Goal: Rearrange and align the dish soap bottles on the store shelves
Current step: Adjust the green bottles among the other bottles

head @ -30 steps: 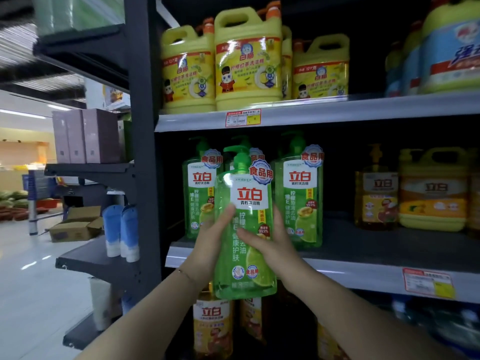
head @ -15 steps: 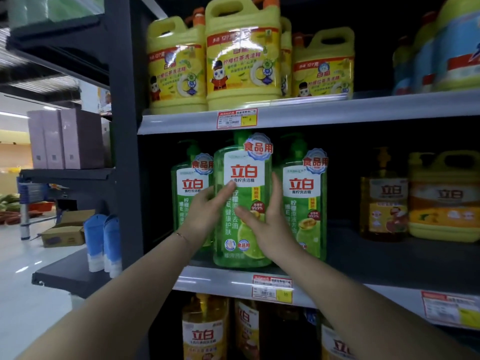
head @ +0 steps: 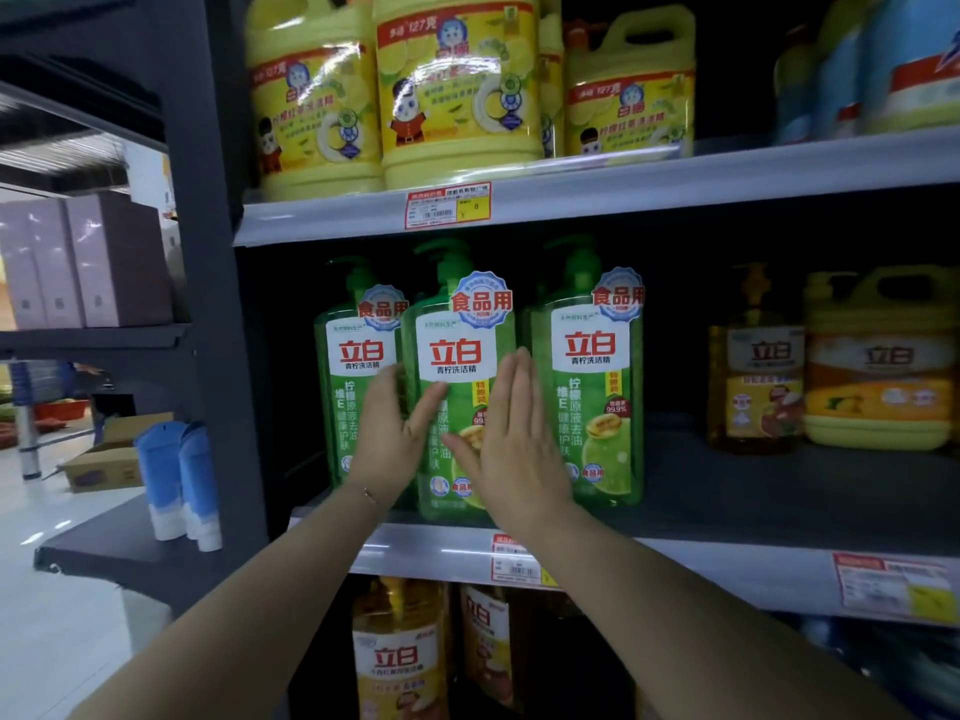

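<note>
Three green pump bottles of dish soap stand in a row on the middle shelf [head: 727, 511]. The middle green bottle [head: 457, 350] stands upright between the left green bottle [head: 348, 366] and the right green bottle [head: 592, 366]. My left hand [head: 389, 433] rests on its left side, fingers behind it and thumb across the label. My right hand [head: 511, 439] lies flat against its right front with straight fingers. Both hands cover the lower label.
Yellow jugs [head: 447, 90] fill the top shelf. An amber pump bottle [head: 753, 371] and a yellow-orange jug [head: 878, 366] stand further right on the middle shelf. Amber bottles [head: 400, 662] sit below. A dark upright post [head: 208, 304] bounds the left; blue tubes [head: 171, 475] stand beyond it.
The middle green bottle went from held out in front of the shelf edge, up and back, to standing on the shelf between the other two. My hands have loosened on it.
</note>
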Available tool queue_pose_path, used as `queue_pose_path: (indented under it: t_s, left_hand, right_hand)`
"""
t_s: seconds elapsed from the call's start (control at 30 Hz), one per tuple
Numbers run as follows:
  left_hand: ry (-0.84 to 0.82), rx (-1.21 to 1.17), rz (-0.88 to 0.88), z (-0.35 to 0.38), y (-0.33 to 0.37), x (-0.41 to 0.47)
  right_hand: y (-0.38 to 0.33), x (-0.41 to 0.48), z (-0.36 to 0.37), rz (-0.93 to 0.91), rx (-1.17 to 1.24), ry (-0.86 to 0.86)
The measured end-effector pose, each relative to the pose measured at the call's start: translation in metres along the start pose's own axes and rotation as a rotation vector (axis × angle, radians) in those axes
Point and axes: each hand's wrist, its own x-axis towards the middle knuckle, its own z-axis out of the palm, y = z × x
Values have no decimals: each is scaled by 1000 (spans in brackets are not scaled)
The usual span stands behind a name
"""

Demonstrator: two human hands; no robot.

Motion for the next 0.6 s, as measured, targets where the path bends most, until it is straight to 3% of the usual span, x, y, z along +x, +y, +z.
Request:
queue_pose_path:
  t_s: [0.13,0.27,0.4,0.6]
  left_hand:
    - [106,-17,7,2,5,-11]
    - [237,292,303,7,20,-24]
    - [35,416,563,32,46,-43]
    - [-176,426,671,97,98,-56]
  right_hand:
    - [-3,-1,-10,-29,-57,5]
    - [12,-5,-43,-181,-30,-71]
    - [51,-14,-75,-315,-100,-91]
    - [128,-37,-132,-278,-243,-125]
